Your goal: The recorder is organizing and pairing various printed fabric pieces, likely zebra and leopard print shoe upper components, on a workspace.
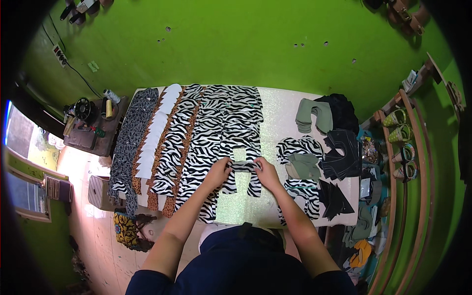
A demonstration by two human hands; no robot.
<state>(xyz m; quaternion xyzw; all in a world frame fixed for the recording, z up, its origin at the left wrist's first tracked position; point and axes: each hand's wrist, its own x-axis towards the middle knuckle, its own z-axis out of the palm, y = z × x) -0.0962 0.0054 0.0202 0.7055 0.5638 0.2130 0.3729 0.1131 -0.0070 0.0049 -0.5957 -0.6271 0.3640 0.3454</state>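
Observation:
Between my two hands is a zebra-print cut piece (242, 166), its middle strip looking greyish as if turned or folded. At its left end my left hand (219, 173) is closed in a pinch, and my right hand (266, 174) pinches the right end. Beneath and beyond lie overlapping rows of zebra-print pieces (241, 115) on the pale, sparkly table cover (233, 209). To the right of my right hand sit more curved zebra-print pieces (306, 196) and some grey-green pieces (302, 167). What lies under my fingertips is hidden.
Further left run rows of white pieces (152, 142), leopard-print pieces (162, 202) and dark patterned pieces (133, 128). Black pieces (340, 155) and a grey-green stack (314, 115) lie at the right. A sewing machine (82, 109) stands left; a wooden shoe rack (388, 196) stands right.

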